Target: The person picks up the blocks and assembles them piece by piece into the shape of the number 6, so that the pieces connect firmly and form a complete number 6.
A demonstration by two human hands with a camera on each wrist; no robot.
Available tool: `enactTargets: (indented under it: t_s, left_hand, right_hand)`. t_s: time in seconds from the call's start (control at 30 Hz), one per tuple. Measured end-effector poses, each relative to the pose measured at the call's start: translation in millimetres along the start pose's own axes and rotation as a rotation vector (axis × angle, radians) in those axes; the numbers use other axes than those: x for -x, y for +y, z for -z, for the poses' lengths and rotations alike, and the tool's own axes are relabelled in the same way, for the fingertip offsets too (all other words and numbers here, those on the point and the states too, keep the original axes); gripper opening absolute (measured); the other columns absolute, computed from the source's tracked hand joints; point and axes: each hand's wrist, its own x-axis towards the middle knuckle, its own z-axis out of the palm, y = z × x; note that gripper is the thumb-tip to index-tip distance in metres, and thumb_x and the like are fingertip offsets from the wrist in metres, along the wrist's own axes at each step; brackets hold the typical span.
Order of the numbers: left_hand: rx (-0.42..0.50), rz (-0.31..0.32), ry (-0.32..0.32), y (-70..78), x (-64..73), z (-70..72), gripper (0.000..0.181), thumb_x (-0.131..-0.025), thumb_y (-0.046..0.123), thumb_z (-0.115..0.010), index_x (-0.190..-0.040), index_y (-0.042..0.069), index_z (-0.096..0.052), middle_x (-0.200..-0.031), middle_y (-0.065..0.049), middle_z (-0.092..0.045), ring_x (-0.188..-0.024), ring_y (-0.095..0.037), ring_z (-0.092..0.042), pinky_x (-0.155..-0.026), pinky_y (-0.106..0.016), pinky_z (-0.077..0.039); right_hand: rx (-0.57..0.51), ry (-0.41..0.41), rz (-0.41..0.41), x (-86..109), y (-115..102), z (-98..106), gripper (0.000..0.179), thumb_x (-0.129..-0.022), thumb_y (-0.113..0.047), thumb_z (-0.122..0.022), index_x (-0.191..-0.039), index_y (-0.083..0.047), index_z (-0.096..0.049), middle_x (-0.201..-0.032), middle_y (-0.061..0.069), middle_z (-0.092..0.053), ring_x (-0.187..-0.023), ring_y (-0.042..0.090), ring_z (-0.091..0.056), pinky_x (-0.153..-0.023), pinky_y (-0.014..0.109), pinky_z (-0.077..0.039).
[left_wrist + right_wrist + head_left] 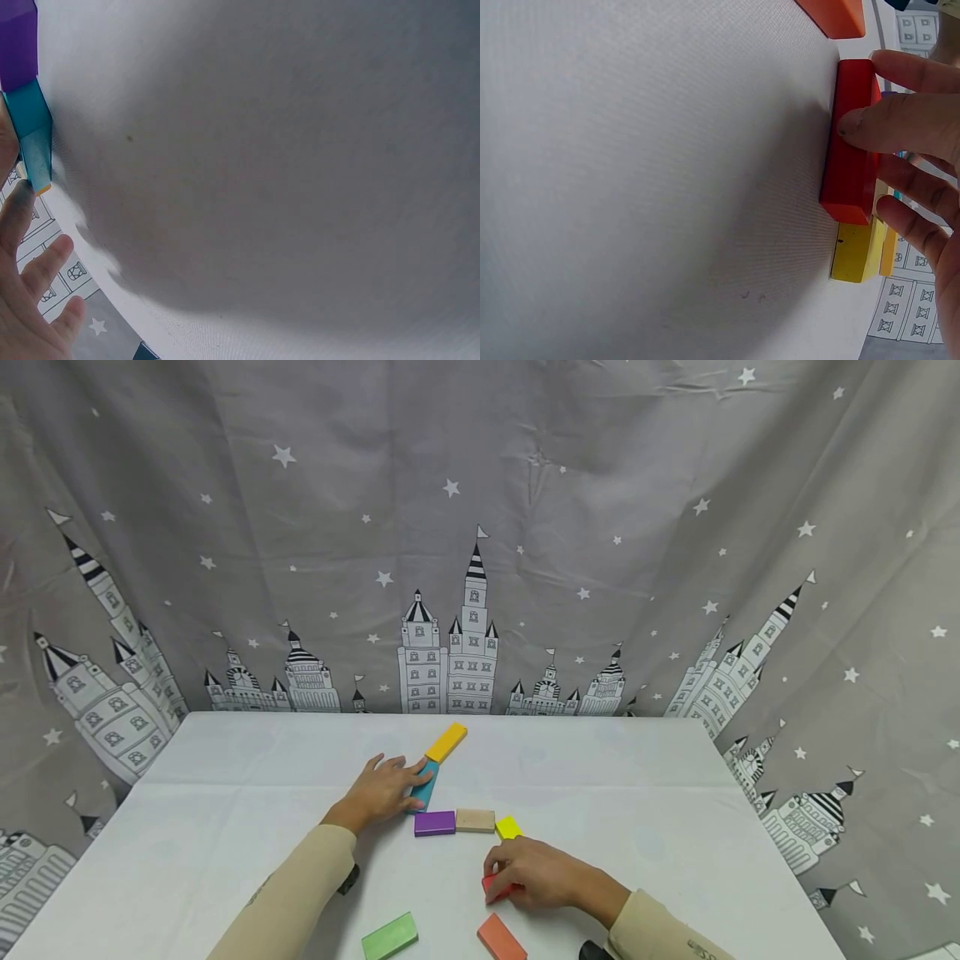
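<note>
Right grip [543, 870] pinches the red block [846, 172], right of centre; left grip [381, 789] pinches the blue block [425, 790], farther left. Eight blocks, one per colour: amber block [446, 742] farthest; purple block [435, 824], tan block [476, 821], yellow block [508, 827] between; green block [390, 937], orange block [502, 937] nearest. White surface [637, 785], grey castle-printed curtain [525, 468] beyond.

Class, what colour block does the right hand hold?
A red block, clearest in the right wrist view.
</note>
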Motion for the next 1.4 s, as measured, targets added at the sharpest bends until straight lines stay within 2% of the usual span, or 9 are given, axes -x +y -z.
enactTargets:
  t_s: [0.27,0.7,1.0,1.17,1.4]
  left_hand:
    - [-0.008,0.013,0.009,-0.4,-1.1,-1.0,0.062,-0.083,0.043,-0.069,-0.138,0.02,-0.053,-0.151,-0.003,-0.04,-0.134,-0.039,-0.039,-0.112,-0.063,-0.018]
    - [-0.019,0.013,-0.001,-0.2,-1.2,-2.6,0.062,-0.083,0.042,-0.069,-0.138,0.02,-0.053,-0.151,-0.004,-0.041,-0.134,-0.04,-0.039,-0.112,-0.063,-0.018]
    - [-0.017,0.021,0.0,0.0,-2.2,-1.1,0.061,-0.083,0.042,-0.069,-0.138,0.02,-0.053,-0.151,-0.004,-0.04,-0.134,-0.039,-0.039,-0.112,-0.063,-0.018]
    - [-0.014,0.017,0.002,0.0,-1.6,-0.5,0.061,-0.083,0.042,-0.069,-0.138,0.02,-0.053,-0.151,-0.004,-0.04,-0.134,-0.04,-0.039,-0.112,-0.063,-0.019]
    - [-0.025,0.016,-0.011,-0.9,-2.8,-0.7,0.062,-0.083,0.042,-0.069,-0.139,0.02,-0.052,-0.151,-0.004,-0.04,-0.134,-0.039,-0.038,-0.112,-0.064,-0.018]
  right_hand:
    - [-0.02,-0.006,-0.01,-0.1,0.8,-1.4,0.031,-0.082,-0.003,-0.072,-0.101,-0.027,-0.076,-0.107,-0.009,-0.062,-0.095,0.002,-0.053,-0.087,0.01,-0.043]
    - [-0.032,0.015,0.02,0.8,3.2,-3.3,0.032,-0.08,0.001,-0.071,-0.098,-0.025,-0.076,-0.107,-0.007,-0.062,-0.095,0.002,-0.054,-0.088,0.008,-0.041]
    - [-0.029,-0.03,-0.011,3.5,1.1,9.0,0.03,-0.083,-0.014,-0.074,-0.109,-0.029,-0.074,-0.118,-0.008,-0.059,-0.105,0.005,-0.052,-0.094,0.018,-0.044]
    - [-0.026,-0.047,0.102,5.8,-7.1,14.3,0.024,-0.086,-0.027,-0.073,-0.11,-0.027,-0.073,-0.119,-0.005,-0.06,-0.11,0.007,-0.052,-0.097,0.015,-0.04]
    - [-0.005,-0.107,0.226,8.5,-15.0,7.8,0.028,-0.088,-0.042,-0.068,-0.113,-0.029,-0.072,-0.122,-0.005,-0.059,-0.113,0.006,-0.051,-0.097,0.01,-0.031]
